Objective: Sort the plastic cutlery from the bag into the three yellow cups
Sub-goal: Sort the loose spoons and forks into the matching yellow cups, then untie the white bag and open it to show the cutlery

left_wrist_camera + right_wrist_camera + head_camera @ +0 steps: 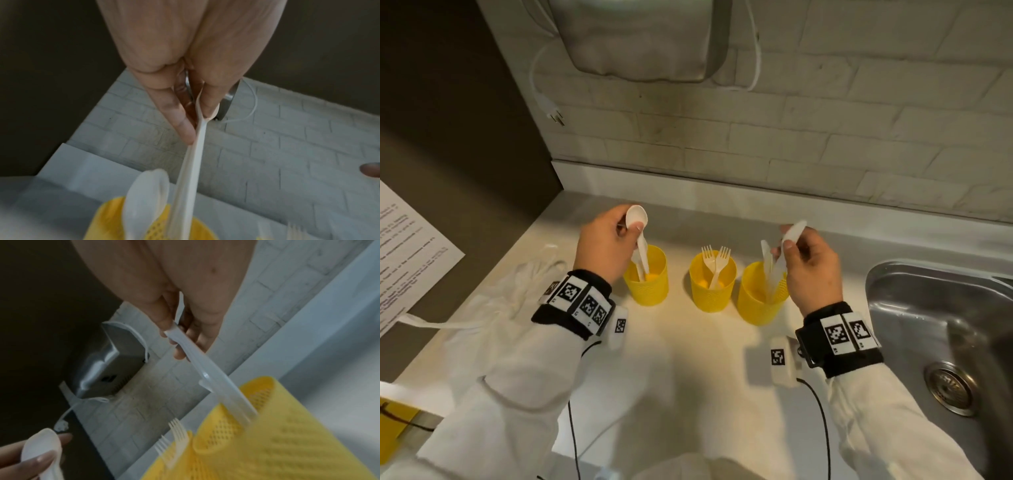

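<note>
My left hand [604, 240] pinches a spoon [638, 228] by its bowl over the cup [647, 277] left of the forks [715, 263]; my right hand [810, 263] pinches a knife [787, 245] over the cup right of them. Both look light, stiff and slippery; grip near the top.

front counter [688, 359] open | cups [711, 284] block rear | sink [928, 308] right | bag [493, 301] left

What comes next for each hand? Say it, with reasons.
Probably let go. The left hand pinches a spoon by its bowl, handle already down in the left cup beside another spoon. The right hand pinches a knife angled into the right cup, which already holds a knife. Both look lined up to drop.
</note>
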